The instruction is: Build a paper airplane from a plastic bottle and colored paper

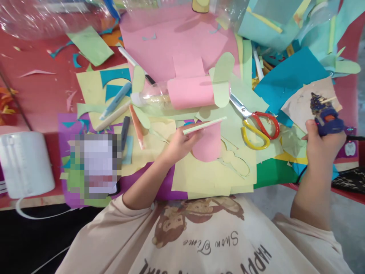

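My left hand (180, 141) is closed on a folded piece of pink and pale green paper (207, 140), held just above the yellow sheets (211, 175) at the table's middle. My right hand (321, 146) is wrapped round a blue hot glue gun (325, 114), its tip pointing up and away over a stained white sheet (302, 101) at the right. Beyond my left hand lies a clear plastic bottle (151, 97) wrapped in a pink paper band (190, 92) with pale green cut-outs stuck to it.
Red and yellow scissors (258, 127) lie between my hands. Markers and pens (115, 101) lie left of the bottle. A large pink sheet (176, 42), blue and teal paper (291, 76) and scraps cover the red table (31, 87). A white roll (24, 163) stands at the left edge.
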The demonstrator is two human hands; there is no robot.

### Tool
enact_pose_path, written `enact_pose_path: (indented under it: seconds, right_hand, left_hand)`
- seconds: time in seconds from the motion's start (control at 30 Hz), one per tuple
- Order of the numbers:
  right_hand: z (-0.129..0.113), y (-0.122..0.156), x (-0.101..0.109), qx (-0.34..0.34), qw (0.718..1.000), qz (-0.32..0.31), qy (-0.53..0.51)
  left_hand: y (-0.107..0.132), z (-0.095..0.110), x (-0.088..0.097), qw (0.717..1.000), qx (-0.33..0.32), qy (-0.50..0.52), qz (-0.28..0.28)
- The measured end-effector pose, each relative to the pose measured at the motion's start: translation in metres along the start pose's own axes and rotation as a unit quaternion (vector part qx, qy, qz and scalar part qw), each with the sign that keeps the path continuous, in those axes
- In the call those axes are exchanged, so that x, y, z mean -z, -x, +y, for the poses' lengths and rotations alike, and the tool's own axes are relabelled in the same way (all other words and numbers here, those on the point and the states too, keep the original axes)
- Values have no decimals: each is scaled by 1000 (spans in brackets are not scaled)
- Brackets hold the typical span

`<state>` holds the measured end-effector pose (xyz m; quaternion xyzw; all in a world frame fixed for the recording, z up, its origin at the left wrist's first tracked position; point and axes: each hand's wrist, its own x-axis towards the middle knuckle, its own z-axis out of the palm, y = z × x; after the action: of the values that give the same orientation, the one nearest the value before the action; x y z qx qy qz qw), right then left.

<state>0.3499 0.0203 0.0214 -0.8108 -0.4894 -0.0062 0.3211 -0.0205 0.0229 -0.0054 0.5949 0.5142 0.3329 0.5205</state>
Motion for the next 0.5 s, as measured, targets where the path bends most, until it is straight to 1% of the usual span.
enact_pose_path:
  seconds: [0.07,0.13,0.2,0.23,0.27,0.33,0.4,0.43,0.47,0.5]
  right_hand:
    - [11,-7,-3,2,994,-11,108]
    - [19,-11,-4,-9,986,-58,158]
    - [22,-12,-2,-7,979,-110,173]
    - [22,-11,0,5,976,-125,179]
    - [20,-10,3,20,974,-131,185]
    - [11,-5,11,58,974,-110,188]
    - [-8,5,17,96,983,-79,135]
    - [-20,12,17,124,987,-70,69]
    - [-35,21,16,140,986,-86,-27]
    - [-49,30,12,132,977,-111,-124]
  left_hand:
    - [-1,-3,0,999,20,23,19]
    - [-2,-6,0,998,40,43,32]
    - [-2,-7,0,996,50,60,35]
    - [-3,-8,0,996,54,66,35]
    - [-3,-7,0,995,57,71,34]
    - [-3,-6,0,995,60,78,30]
    - [-4,-5,0,994,59,88,23]
    - [-4,-4,0,994,57,94,20]
    - [-3,-4,0,993,56,98,20]
    - [-3,-4,0,993,57,100,21]
